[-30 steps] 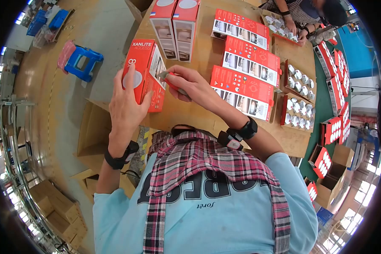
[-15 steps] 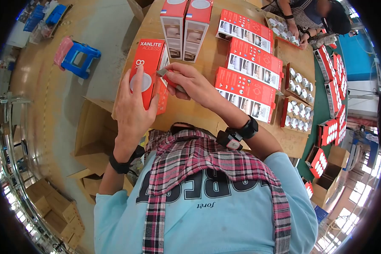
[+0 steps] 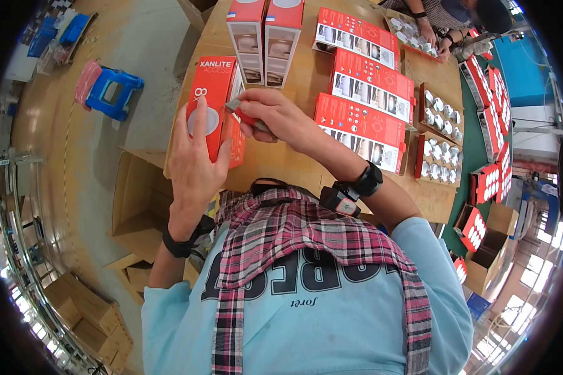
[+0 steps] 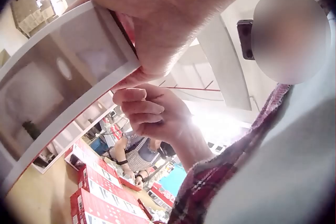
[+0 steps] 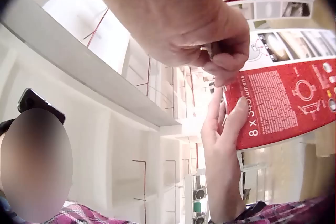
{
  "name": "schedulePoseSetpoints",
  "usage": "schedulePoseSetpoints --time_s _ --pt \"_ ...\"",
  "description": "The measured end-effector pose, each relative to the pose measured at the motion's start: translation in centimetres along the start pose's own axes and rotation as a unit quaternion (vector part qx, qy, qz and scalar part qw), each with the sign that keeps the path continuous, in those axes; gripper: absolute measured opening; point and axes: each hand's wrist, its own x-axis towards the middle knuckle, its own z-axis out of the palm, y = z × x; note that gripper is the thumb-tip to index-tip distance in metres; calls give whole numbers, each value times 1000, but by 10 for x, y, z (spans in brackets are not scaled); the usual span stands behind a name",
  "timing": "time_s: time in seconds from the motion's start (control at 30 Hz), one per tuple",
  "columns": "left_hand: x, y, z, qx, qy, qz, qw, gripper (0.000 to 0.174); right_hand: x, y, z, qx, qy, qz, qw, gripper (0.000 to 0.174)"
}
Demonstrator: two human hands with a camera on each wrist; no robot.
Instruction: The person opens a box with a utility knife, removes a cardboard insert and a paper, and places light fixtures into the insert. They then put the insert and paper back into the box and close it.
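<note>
A tall red carton (image 3: 214, 84) marked XANLITE stands at the table's left edge. My left hand (image 3: 197, 156) grips its near end, the thumb along one side and a long finger laid over the face with the white oval. In the right wrist view, the left thumb lies on the carton's printed red side. My right hand (image 3: 275, 119) pinches a small red object with a flat grey tip (image 3: 233, 105), which I cannot tell the kind of. That tip is right at the carton's upper right edge. The right hand's other fingers are curled in.
Two upright cartons (image 3: 266, 44) stand behind. Several red-and-white cartons (image 3: 360, 122) lie flat to the right. Beyond them are trays of silvery bulbs (image 3: 440, 159), with another person's hands (image 3: 435, 37) at a far tray. An open cardboard box (image 3: 141, 197) sits below the table's left edge.
The carton first turned to show more of its face and straightened, the left hand staying on it. The right hand has shifted slightly left and up, keeping its grip on the red object.
</note>
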Motion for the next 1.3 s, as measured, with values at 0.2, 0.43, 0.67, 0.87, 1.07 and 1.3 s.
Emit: schedulePoseSetpoints --time_s 0.2,0.43,0.67,0.87,1.07,1.3 --pt "0 1 2 13 -7 -5 1000 71 1 1 0 -109 18 -51 993 19" --pt "2 1 -1 10 -8 -2 1000 69 2 1 -2 -6 -8 1 1000 20" --pt "-1 1 4 36 1 -1 999 70 -1 7 -2 -81 -26 -15 996 20" --pt "0 2 4 24 3 -4 1000 69 -7 4 1 -42 -8 -40 998 20" --pt "0 5 2 20 1 -12 1000 68 -9 6 3 -56 4 -28 998 20" --pt "-2 5 5 24 5 -12 1000 68 -3 18 4 -30 32 -48 998 19"
